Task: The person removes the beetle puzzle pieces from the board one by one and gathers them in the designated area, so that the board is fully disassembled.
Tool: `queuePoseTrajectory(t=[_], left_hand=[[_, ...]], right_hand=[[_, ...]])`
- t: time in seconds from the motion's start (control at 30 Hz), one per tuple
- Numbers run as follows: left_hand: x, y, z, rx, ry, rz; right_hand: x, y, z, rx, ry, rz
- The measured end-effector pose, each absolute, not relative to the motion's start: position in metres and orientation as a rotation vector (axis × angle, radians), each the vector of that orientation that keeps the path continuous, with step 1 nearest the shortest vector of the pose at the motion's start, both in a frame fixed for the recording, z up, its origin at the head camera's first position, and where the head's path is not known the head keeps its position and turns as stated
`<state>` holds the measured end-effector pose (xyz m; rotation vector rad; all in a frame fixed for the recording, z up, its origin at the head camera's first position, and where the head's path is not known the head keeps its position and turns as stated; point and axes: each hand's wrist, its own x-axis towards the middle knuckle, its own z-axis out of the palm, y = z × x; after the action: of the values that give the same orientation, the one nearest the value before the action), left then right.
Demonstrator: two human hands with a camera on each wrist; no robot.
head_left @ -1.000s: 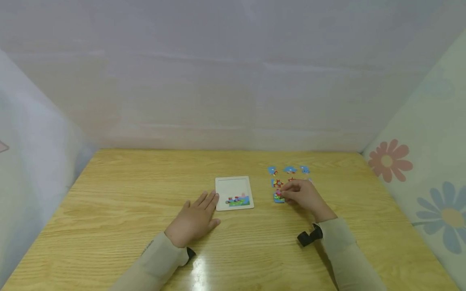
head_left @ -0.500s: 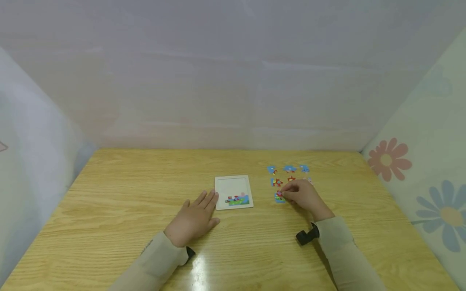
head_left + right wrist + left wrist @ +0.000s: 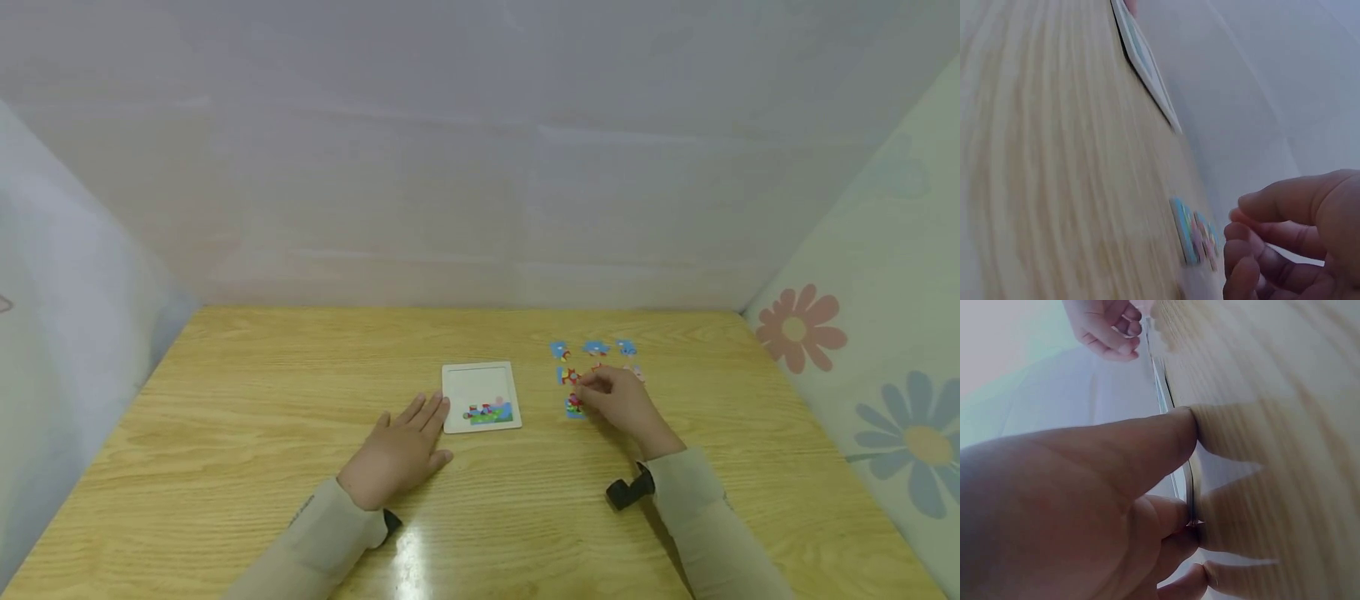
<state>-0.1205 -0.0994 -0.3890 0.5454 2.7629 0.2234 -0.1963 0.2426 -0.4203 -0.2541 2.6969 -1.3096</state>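
Note:
My left hand lies flat beside the white square puzzle frame, its fingertips at the left rim. In the left wrist view, its thumb and fingers reach the frame's edge. A few joined puzzle pieces fill the frame's lower right part. My right hand hovers by a loose puzzle piece with green, blue and red print. In the right wrist view its fingers are loosely curled, with nothing between them, and that piece lies on the table just apart from the fingertips.
Several loose puzzle pieces lie in rows at the back right, including blue ones and a red one. The right hand partly covers this group. A pale wall rises behind the wooden table, with a flower-printed wall at the right.
My right hand's fingertips have come off the green and blue puzzle piece and moved slightly up. That piece stays on the table. My left hand has not moved.

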Motion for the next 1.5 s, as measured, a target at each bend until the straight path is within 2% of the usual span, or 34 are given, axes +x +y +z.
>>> queuePoseTrajectory(t=[0.33, 0.7, 1.1, 1.5], left_hand=[[-0.119, -0.098, -0.391, 0.548, 2.755, 0.229], [-0.117, -0.098, -0.395, 0.548, 2.764, 0.25], [-0.116, -0.098, -0.397, 0.546, 2.765, 0.233], [-0.12, -0.099, -0.391, 0.552, 2.78, 0.233]], right_hand=[[-0.18, 0.205, -0.412, -0.472, 2.656, -1.41], [-0.181, 0.154, -0.406, -0.592, 2.62, -1.291], [-0.182, 0.125, -0.412, -0.597, 2.608, -1.187], [-0.189, 0.118, -0.415, -0.577, 2.567, -1.193]])
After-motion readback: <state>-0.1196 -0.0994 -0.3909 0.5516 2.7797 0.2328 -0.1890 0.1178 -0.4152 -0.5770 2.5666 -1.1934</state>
